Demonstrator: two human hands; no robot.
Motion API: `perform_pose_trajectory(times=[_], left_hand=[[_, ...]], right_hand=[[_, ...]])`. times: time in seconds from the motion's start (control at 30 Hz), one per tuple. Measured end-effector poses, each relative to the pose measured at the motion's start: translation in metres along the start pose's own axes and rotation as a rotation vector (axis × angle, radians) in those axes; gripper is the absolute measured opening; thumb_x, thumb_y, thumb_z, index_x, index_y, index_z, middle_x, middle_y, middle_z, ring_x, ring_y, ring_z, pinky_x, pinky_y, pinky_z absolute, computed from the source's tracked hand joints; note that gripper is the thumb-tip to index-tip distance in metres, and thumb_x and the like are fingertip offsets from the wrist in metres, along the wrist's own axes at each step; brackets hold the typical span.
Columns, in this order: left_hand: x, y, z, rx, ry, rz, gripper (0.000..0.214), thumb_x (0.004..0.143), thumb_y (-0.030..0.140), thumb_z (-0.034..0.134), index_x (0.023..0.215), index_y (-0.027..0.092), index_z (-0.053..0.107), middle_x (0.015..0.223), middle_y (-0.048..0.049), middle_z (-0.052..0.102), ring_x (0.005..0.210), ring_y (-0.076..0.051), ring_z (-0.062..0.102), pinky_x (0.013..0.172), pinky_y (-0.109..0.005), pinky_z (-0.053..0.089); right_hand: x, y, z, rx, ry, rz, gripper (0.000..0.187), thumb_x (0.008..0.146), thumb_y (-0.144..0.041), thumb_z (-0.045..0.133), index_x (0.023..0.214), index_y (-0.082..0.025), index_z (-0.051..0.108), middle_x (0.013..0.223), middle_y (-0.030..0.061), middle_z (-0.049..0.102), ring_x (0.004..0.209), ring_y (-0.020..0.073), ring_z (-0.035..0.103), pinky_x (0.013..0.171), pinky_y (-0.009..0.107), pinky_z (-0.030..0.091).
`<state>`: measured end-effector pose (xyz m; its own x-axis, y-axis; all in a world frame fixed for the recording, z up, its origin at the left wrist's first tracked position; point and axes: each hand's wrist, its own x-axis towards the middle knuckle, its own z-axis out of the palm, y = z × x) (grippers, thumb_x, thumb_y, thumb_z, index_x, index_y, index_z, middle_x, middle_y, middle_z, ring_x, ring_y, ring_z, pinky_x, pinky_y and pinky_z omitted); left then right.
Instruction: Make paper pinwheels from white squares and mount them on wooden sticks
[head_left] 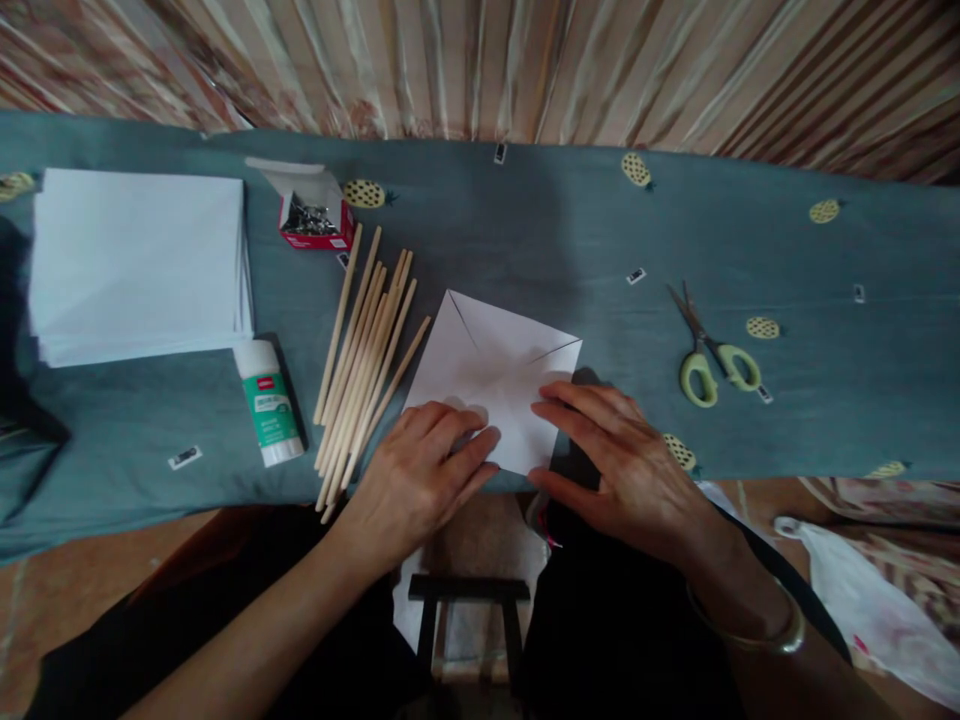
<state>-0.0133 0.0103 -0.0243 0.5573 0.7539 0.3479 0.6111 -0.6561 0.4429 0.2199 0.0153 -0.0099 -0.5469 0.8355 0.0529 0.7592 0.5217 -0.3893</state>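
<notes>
A square of white paper (pixel 499 375) with cut or creased lines running in from its far corners lies on the cloth in front of me. My left hand (pixel 435 455) rests over its near left corner, fingers bent a little and slightly apart, fingertips on the sheet. Across from it, my right hand (pixel 611 455) touches the right edge with spread fingers, the thumb by the near corner. Both hands hide parts of the paper's near edges. Just left of the sheet lies a loose bundle of thin wooden sticks (pixel 371 350).
Scissors (pixel 705 350) with green handles lie to the right, blades partly apart. On the left are a stack of white paper (pixel 139 265), a glue stick (pixel 270 405) and an open red box (pixel 315 215) of small metal pieces. A patterned cloth (pixel 825 380) covers the table; a curtain (pixel 480 70) hangs behind.
</notes>
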Motion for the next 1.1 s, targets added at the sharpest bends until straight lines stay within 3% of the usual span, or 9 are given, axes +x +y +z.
perform_pose_trajectory(times=[0.2, 0.43, 0.63, 0.87, 1.1], left_hand=[[0.0, -0.001, 0.001, -0.037, 0.027, 0.019, 0.018, 0.085, 0.013, 0.064, 0.104, 0.012, 0.064, 0.098, -0.0083, 0.07, 0.088, -0.02, 0.061, 0.074, -0.036, 0.055], [-0.001, -0.002, 0.002, -0.154, 0.028, -0.078, 0.006, 0.086, 0.012, 0.062, 0.091, 0.01, 0.064, 0.088, -0.0083, 0.066, 0.083, -0.019, 0.06, 0.075, -0.034, 0.055], [0.0, -0.001, 0.0, -0.184, 0.046, -0.104, 0.004, 0.086, 0.012, 0.06, 0.088, 0.012, 0.064, 0.086, -0.0075, 0.065, 0.081, -0.018, 0.061, 0.072, -0.034, 0.055], [-0.001, 0.002, 0.0, -0.17, 0.053, -0.149, 0.033, 0.089, 0.014, 0.059, 0.121, 0.011, 0.054, 0.096, -0.0086, 0.068, 0.09, -0.018, 0.064, 0.082, -0.034, 0.056], [-0.002, 0.002, 0.001, -0.204, 0.045, -0.095, 0.021, 0.09, 0.012, 0.057, 0.11, 0.013, 0.063, 0.091, -0.0067, 0.068, 0.085, -0.016, 0.064, 0.078, -0.033, 0.057]], right_hand=[[0.003, 0.001, -0.007, 0.09, -0.018, 0.03, 0.05, 0.083, -0.043, 0.065, 0.124, -0.015, 0.057, 0.131, 0.013, 0.059, 0.121, 0.0284, 0.054, 0.103, 0.048, 0.044], [0.009, 0.002, -0.012, 0.32, -0.018, 0.038, 0.059, 0.076, -0.048, 0.072, 0.125, -0.018, 0.056, 0.131, 0.0125, 0.06, 0.124, 0.028, 0.053, 0.104, 0.049, 0.043], [0.019, -0.006, 0.008, 0.458, 0.152, 0.093, 0.01, 0.086, -0.023, 0.063, 0.096, -0.021, 0.066, 0.106, 0.0063, 0.071, 0.101, 0.0189, 0.065, 0.092, 0.039, 0.052], [0.027, -0.019, 0.016, 0.338, 0.246, 0.13, 0.007, 0.087, -0.018, 0.06, 0.086, -0.02, 0.067, 0.097, 0.0059, 0.071, 0.092, 0.0193, 0.066, 0.087, 0.04, 0.053], [0.029, -0.024, 0.021, 0.211, 0.308, 0.157, 0.007, 0.087, -0.022, 0.062, 0.088, -0.019, 0.068, 0.101, 0.0088, 0.071, 0.095, 0.0217, 0.064, 0.086, 0.041, 0.053]])
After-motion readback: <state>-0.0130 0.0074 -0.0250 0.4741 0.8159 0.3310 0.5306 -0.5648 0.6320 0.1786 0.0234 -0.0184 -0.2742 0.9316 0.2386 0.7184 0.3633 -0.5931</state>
